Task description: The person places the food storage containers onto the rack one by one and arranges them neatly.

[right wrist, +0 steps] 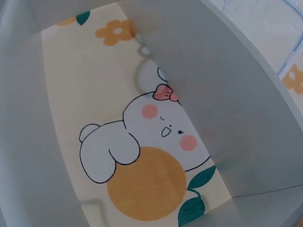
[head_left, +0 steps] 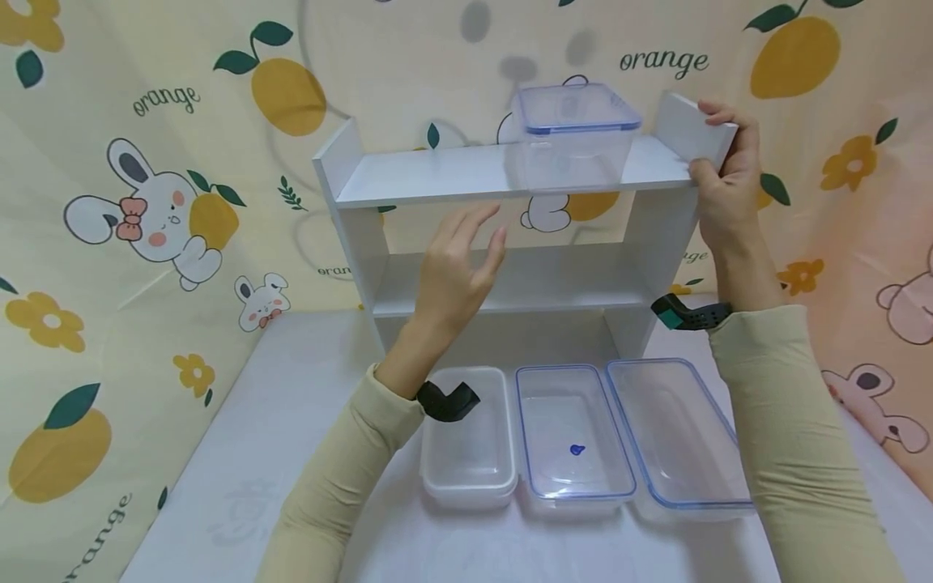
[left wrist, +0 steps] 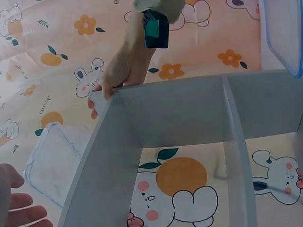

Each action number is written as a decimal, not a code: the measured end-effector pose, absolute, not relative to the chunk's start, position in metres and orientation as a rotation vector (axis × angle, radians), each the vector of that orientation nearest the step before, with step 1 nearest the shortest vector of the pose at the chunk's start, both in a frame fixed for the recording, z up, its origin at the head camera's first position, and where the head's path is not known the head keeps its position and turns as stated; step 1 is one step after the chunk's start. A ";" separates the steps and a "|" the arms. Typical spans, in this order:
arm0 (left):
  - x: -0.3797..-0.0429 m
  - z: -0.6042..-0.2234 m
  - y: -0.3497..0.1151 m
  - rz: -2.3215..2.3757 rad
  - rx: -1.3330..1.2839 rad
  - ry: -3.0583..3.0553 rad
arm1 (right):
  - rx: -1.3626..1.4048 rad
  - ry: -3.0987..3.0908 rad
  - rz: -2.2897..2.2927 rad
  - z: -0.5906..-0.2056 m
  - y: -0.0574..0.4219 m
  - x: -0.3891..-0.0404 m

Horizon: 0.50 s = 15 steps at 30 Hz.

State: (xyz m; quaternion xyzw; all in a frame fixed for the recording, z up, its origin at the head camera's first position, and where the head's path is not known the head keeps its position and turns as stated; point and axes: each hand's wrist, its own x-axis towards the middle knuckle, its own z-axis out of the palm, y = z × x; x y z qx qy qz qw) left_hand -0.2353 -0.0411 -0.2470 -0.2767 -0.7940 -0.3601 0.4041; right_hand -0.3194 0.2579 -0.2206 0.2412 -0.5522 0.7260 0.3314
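Observation:
A white shelf (head_left: 437, 182) stands on the table, its tiers open at the front. My right hand (head_left: 731, 174) grips the upper edge of its right side panel, thumb in front and fingers behind; the left wrist view shows this hand (left wrist: 124, 71) at the panel's corner too. A clear lidded container (head_left: 576, 154) with a blue rim sits on the top board, left of that panel. My left hand (head_left: 459, 263) is raised before the shelf, fingers loosely extended, holding nothing. Its fingers (left wrist: 26, 213) show at the lower left of the left wrist view, apart from the container.
Three clear containers stand in a row before the shelf: a white-rimmed one (head_left: 470, 478) at left, a blue-rimmed one (head_left: 576, 478) in the middle and another blue-rimmed one (head_left: 678, 453) at right, partly behind my right sleeve. A patterned cloth (head_left: 240, 65) hangs behind.

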 end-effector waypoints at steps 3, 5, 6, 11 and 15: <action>-0.230 -0.251 -0.046 -0.918 -0.703 -2.014 | 0.632 -1.431 1.899 -0.219 0.259 -0.319; -0.226 -0.254 -0.048 -0.920 -0.700 -2.024 | 0.635 -1.423 1.900 -0.219 0.259 -0.319; -0.225 -0.256 -0.049 -0.918 -0.699 -2.025 | 0.636 -1.420 1.901 -0.219 0.259 -0.319; -0.220 -0.269 -0.057 -0.930 -0.711 -2.034 | 0.644 -1.396 1.919 -0.219 0.258 -0.318; -0.216 -0.280 -0.065 -0.971 -0.720 -2.083 | 0.651 -1.395 1.915 -0.220 0.257 -0.318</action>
